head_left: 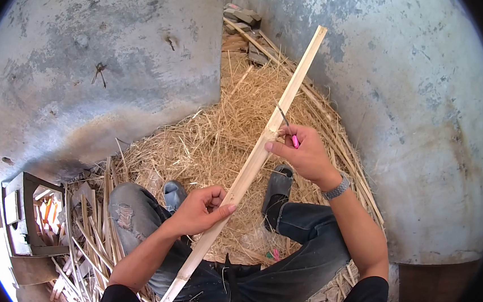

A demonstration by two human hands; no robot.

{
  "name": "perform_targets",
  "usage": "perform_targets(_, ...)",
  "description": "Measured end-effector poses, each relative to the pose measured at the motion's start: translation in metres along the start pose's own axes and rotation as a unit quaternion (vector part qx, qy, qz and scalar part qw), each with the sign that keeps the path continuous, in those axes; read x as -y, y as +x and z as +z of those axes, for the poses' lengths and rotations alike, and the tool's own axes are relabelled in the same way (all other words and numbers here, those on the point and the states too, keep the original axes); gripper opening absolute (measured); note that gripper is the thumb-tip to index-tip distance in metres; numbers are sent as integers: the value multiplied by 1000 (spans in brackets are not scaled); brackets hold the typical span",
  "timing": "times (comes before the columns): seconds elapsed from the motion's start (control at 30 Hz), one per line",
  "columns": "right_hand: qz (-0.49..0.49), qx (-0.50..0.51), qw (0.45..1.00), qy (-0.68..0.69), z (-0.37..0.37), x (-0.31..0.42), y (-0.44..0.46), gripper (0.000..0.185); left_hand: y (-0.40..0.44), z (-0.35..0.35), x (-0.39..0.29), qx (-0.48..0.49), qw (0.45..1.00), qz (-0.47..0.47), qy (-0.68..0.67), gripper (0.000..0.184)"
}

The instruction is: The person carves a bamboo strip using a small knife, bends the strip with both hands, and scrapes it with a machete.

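Observation:
A long, pale split bamboo strip (245, 179) runs slantwise from my lap up toward the far wall, with a node partway along it. Lower down on the strip, my left hand (198, 209) pinches it between thumb and curled fingers. Farther up, my right hand (304, 153) holds a small knife (295, 141) with a pink handle. Its thin dark blade lies across the strip, near the node. The right thumb presses against the strip's edge. Most of the knife's handle is hidden inside the fingers.
Pale shavings (197, 133) cover the floor around my feet. Long thin strips (339, 130) lie along the right wall (415, 108). More sticks (96, 225) lean at the lower left, beside a dark frame (32, 214). Stones (240, 20) sit in the far corner.

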State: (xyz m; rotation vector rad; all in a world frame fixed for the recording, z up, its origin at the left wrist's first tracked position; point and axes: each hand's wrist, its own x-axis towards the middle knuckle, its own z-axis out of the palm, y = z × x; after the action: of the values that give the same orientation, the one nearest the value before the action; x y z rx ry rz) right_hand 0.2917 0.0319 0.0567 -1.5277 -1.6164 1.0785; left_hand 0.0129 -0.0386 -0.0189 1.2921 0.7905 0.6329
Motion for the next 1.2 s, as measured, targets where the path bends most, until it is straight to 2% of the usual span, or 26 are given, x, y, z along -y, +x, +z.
perform_targets(0.4, -10, -9, 1000, 7, 2, 4, -2, 40, -2, -1, -4, 6, 1000, -9, 4, 21)
perform_targets(0.7, -5, -16, 1000, -1, 4, 7, -6, 34, -3, -3, -3, 7, 1000, -7, 20, 20)
perform_targets(0.9, -45, 31, 994, -100, 18, 9, -9, 38, -1, -3, 1, -15, 999, 1, 32, 21)
perform_targets(1.0, -33, 18, 999, -35, 21, 9, -5, 33, -2, 3, -1, 1, 999, 8, -43, 23)
perform_targets(1.03, -58, -43, 997, -15, 20, 3, -1, 29, -3, 4, -4, 2, 999, 8, -43, 23)
perform_targets(1.07, -82, -104, 991, 5, 17, 0, 3, 25, -5, 5, -7, 72, 997, -28, -27, 25)
perform_targets(1.1, -82, -103, 991, 4, 13, 1, 4, 25, -8, 6, -12, 142, 988, -63, -12, 27)
perform_targets(1.13, -51, -142, 985, 86, 7, 3, 5, 23, -11, 5, -18, 200, 977, -75, 13, 29)
perform_targets(1.17, -19, -180, 969, 166, 1, 4, 5, 21, -11, 5, -14, 200, 977, -74, 12, 29)
perform_targets(1.2, -20, -180, 970, 164, -5, 1, 6, 21, -11, 6, -8, 226, 973, -50, -6, 27)
